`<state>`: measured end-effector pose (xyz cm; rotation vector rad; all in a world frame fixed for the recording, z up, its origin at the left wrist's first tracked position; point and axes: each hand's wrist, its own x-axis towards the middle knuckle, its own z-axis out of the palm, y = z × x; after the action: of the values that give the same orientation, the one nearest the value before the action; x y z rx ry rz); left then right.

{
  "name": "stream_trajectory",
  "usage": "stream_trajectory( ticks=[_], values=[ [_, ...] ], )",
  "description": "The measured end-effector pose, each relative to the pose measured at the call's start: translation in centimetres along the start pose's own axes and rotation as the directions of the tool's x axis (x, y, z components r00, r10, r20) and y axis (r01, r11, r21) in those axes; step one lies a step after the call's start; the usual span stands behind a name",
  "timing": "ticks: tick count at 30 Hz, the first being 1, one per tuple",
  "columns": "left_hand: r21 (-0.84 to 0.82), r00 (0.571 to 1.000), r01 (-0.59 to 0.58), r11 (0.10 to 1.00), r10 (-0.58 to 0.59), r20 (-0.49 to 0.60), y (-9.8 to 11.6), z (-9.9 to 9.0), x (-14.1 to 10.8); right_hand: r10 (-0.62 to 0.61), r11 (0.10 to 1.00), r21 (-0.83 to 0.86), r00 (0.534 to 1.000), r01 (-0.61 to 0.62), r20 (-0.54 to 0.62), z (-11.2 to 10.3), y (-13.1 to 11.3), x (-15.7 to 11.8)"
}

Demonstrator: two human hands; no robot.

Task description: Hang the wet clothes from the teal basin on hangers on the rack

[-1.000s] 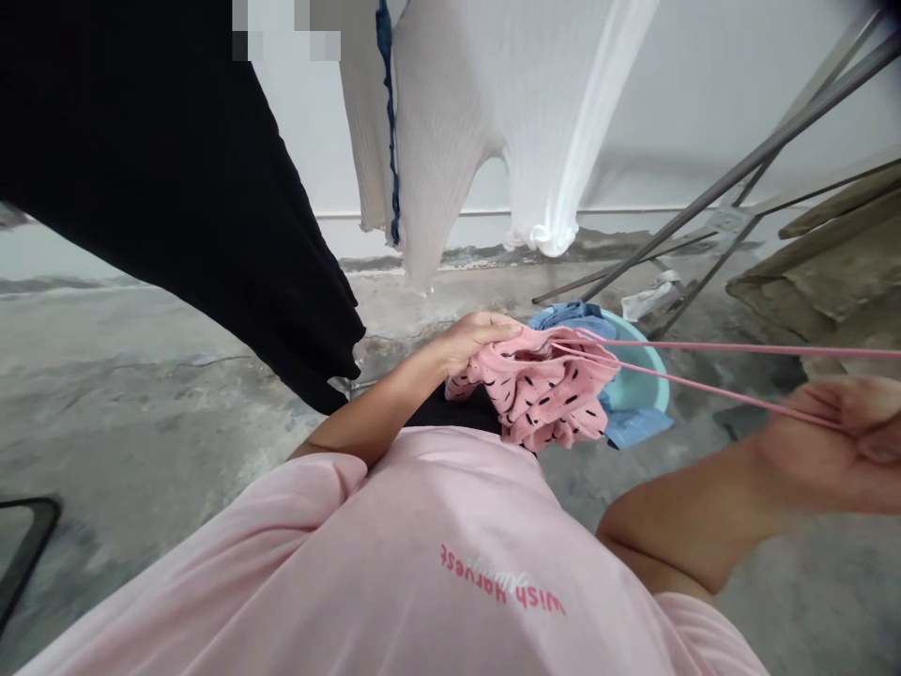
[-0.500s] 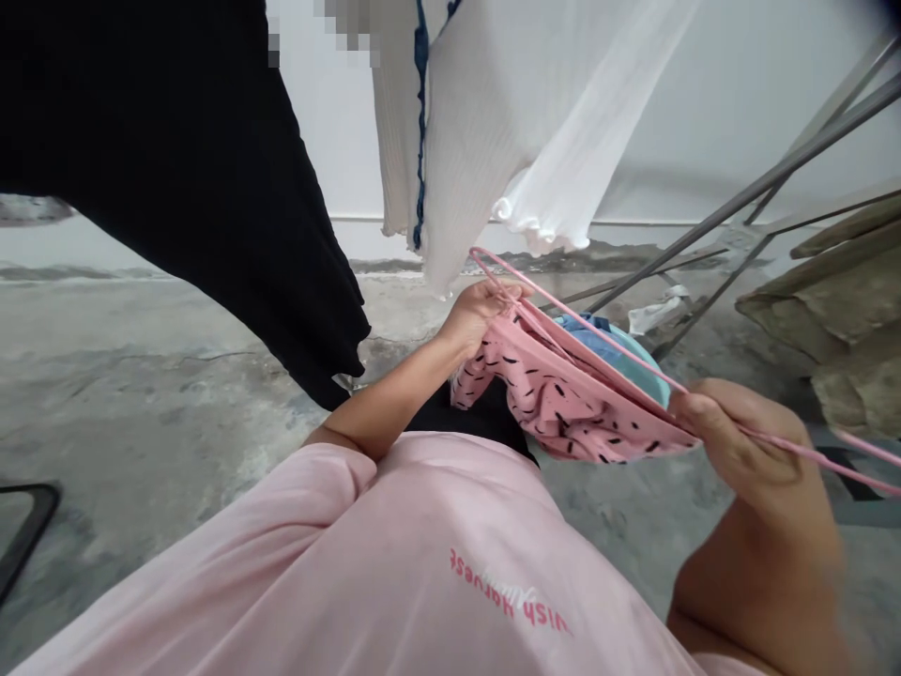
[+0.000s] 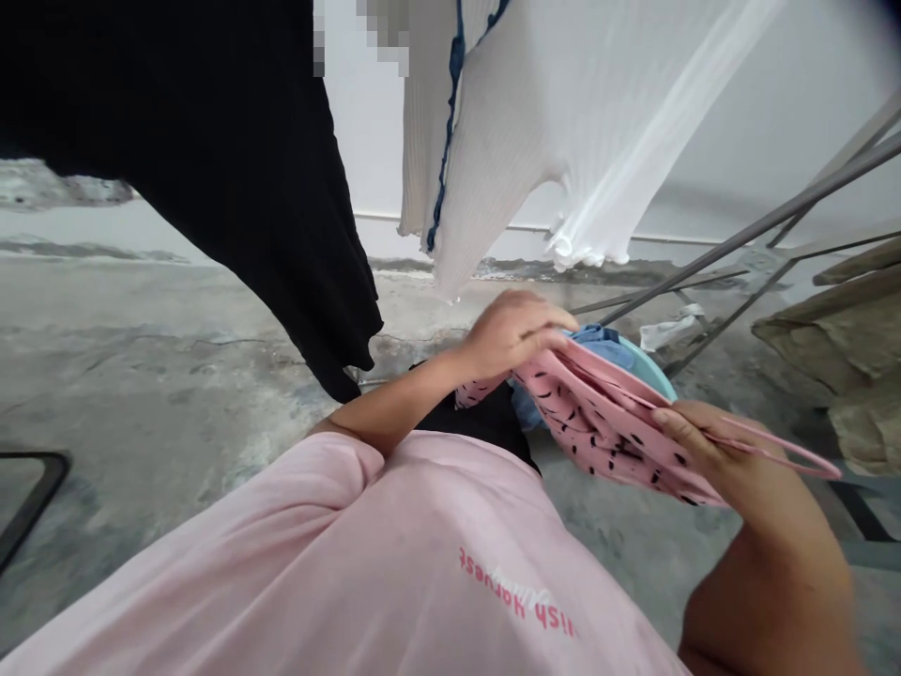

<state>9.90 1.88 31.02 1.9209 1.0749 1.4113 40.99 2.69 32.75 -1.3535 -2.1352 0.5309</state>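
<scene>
Where my fingers close: left hand (image 3: 517, 333) and right hand (image 3: 725, 446) grip opposite ends of the waistband (image 3: 611, 383).
Long axis: slanting bodyward from left to right, neither hand nearer.
Pink drawstring bottoms (image 3: 591, 432): hanging between them.
Cord loop (image 3: 832, 470): outside right hand.
Basin (image 3: 651, 369): beyond.

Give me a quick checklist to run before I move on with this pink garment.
1. Left hand on one end of the garment's edge: ok.
2. Right hand gripping the other end: ok.
3. Edge of the pink garment drawn out between the hands: ok.
4. Pink cord tucked in: not ok, a loop sticks out past the right hand.
5. Garment clear of the basin: cannot tell, they overlap in this view.
</scene>
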Motion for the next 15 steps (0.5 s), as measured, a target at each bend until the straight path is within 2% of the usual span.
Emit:
stream_trajectory(
  ticks=[2, 3, 7, 9, 11, 13, 15],
  values=[
    [0.044, 0.989, -0.043, 0.998, 0.037, 0.141, 0.4, -0.1, -0.1, -0.055, 0.994, -0.092, 0.998, 0.058, 0.036, 0.0, -0.5, 0.3],
    [0.076, 0.986, -0.037, 0.996, 0.024, 0.167, 0.3, -0.3, -0.1, -0.073, 0.992, -0.104, 0.997, 0.075, 0.019, 0.0, -0.6, 0.3],
    [0.318, 0.968, 0.040, 0.947, -0.116, 0.224, -1.6, -0.9, -0.4, -0.031, 0.999, -0.014, 0.975, 0.029, -0.219, 0.3, -0.5, 0.5],
    [0.404, 0.954, 0.077, 0.911, -0.186, 0.237, -2.4, -0.8, -0.7, -0.001, 1.000, 0.005, 0.958, 0.003, -0.287, 0.6, -0.3, 0.6],
    [0.432, 0.961, 0.139, 0.891, -0.227, 0.159, -2.6, -0.7, -1.1, -0.007, 0.999, 0.037, 0.944, 0.021, -0.329, 1.0, -0.1, 0.9],
    [0.405, 0.971, 0.226, 0.886, -0.237, -0.022, -2.4, -1.1, -1.4, -0.061, 0.994, 0.055, 0.916, 0.090, -0.398, 1.0, -0.1, 1.2],
    [0.329, 0.950, 0.281, 0.901, -0.213, -0.227, -1.9, -2.4, -1.6, -0.140, 0.988, -0.009, 0.856, 0.157, -0.498, 0.8, 0.0, 1.5]
  ],
)
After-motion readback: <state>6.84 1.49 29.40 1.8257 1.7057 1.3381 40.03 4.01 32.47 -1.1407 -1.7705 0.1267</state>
